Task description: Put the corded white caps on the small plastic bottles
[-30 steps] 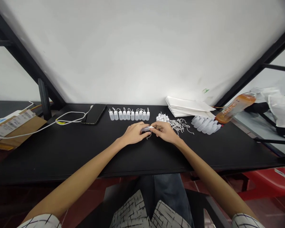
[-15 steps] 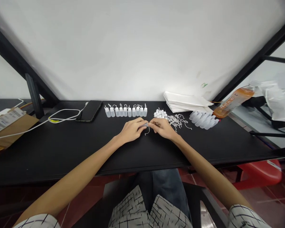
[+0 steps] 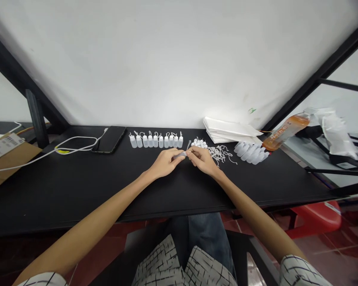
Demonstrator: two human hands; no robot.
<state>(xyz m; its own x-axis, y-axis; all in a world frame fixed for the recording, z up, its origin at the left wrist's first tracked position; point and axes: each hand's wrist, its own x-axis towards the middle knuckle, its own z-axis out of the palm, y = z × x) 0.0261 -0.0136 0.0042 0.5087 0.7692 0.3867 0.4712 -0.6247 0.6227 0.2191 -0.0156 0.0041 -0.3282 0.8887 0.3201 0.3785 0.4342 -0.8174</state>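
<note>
Over the middle of the black table, my left hand (image 3: 166, 162) is closed around a small translucent bottle (image 3: 179, 155), tilted so its top points right. My right hand (image 3: 203, 159) pinches the bottle's white top end; the fingers hide most of that part. A thin strap (image 3: 189, 144) sticks up from between the fingertips. Behind my left hand stands a row of small capped bottles (image 3: 155, 142) with looped straps. Just beyond my right hand lie a cluster of white caps (image 3: 199, 143) and a tangle of loose white straps (image 3: 219, 155).
Several uncapped bottles (image 3: 250, 152) lie at the right, near an orange drink bottle (image 3: 286, 131). White flat packets (image 3: 229, 131) are stacked against the wall. To the left are a phone (image 3: 111, 140), a white cable (image 3: 77, 147) and a cardboard box (image 3: 13, 159).
The strap hung below the fingers before; now it points up above them. Both hands stay together at the bottle. The view has shifted slightly.
</note>
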